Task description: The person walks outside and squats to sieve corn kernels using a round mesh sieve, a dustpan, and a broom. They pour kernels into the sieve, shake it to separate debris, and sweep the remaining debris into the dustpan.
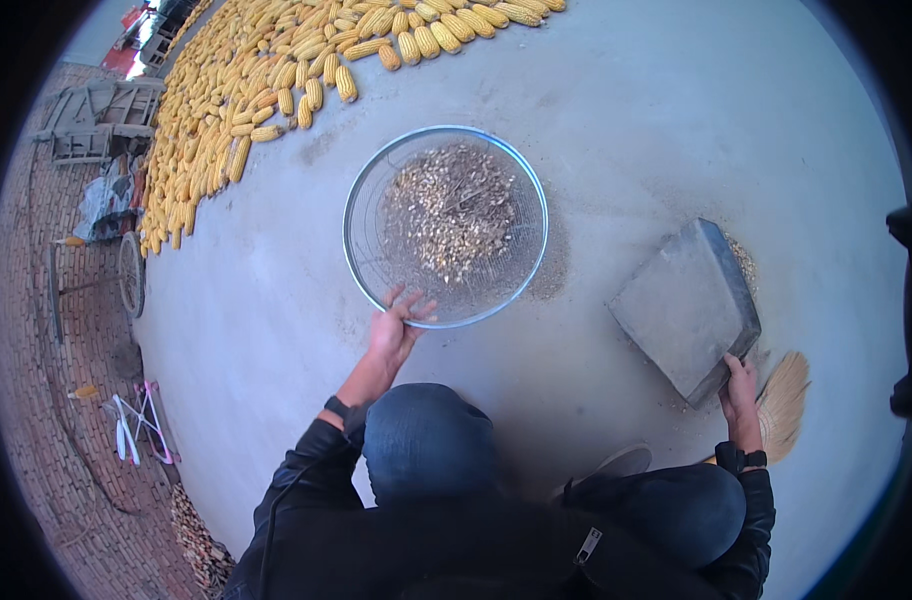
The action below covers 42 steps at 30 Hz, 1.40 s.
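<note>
My left hand (397, 324) grips the near-left rim of a round wire-mesh sieve (540, 187), its fingers spread along the mesh. Inside the sieve lies a heap of loose corn kernels (456, 217) mixed with dark chaff and bits of stalk. To the right, a grey box-shaped pan (681, 307), apparently metal, shows a flat broad face and deep sides. My right hand (739, 379) holds its near-right edge; the thumb is on top and the other fingers are mostly hidden. Some kernels (742, 262) show on the floor along the pan's far-right side.
Many corn cobs (253, 82) cover the concrete floor (651, 112) at the far left. A straw broom (784, 409) lies beside my right wrist. Along the brick paving (28, 360) at left stand a wooden cart (99, 112), a wheel (131, 274) and a pink-and-white frame (148, 424).
</note>
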Motion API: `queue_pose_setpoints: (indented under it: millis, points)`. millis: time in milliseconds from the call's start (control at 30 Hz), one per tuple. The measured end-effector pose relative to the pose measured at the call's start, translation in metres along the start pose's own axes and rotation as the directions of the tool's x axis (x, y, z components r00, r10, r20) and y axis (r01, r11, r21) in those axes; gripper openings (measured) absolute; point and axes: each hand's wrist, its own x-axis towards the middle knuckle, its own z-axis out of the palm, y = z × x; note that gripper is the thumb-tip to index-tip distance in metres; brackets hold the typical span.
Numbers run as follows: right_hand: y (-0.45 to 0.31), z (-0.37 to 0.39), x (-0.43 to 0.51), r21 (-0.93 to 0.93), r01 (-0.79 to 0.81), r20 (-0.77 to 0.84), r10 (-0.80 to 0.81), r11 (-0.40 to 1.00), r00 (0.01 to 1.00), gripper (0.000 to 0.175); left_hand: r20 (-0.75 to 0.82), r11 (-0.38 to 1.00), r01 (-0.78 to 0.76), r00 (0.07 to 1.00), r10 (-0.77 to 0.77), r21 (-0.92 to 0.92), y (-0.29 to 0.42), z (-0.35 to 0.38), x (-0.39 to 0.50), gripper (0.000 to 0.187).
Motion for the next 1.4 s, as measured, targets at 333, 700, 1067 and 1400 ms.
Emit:
queue_pose_setpoints:
  millis: [333,700,1067,1400]
  points:
    - [0.029,0.004,0.009,0.011,-0.042,-0.041,0.042,0.999,0.998,0.023,-0.114,0.997,-0.071,0.991,0.069,-0.009,0.008,-0.008,-0.003,0.086]
    - [0.07,-0.03,0.026,0.228,-0.072,-0.083,0.093,0.971,0.992,0.021,-0.126,0.997,-0.067,0.99,0.062,-0.038,0.01,-0.017,-0.004,0.085]
    - [0.098,-0.049,0.018,0.105,-0.135,-0.235,0.156,0.985,0.959,0.019,-0.016,0.979,-0.174,0.985,0.173,-0.107,0.037,-0.044,0.017,0.086]
    - [0.117,-0.069,0.019,-0.068,-0.188,-0.204,0.171,0.98,0.964,0.022,-0.125,0.947,-0.292,0.953,0.276,-0.131,0.072,-0.057,0.014,0.085]
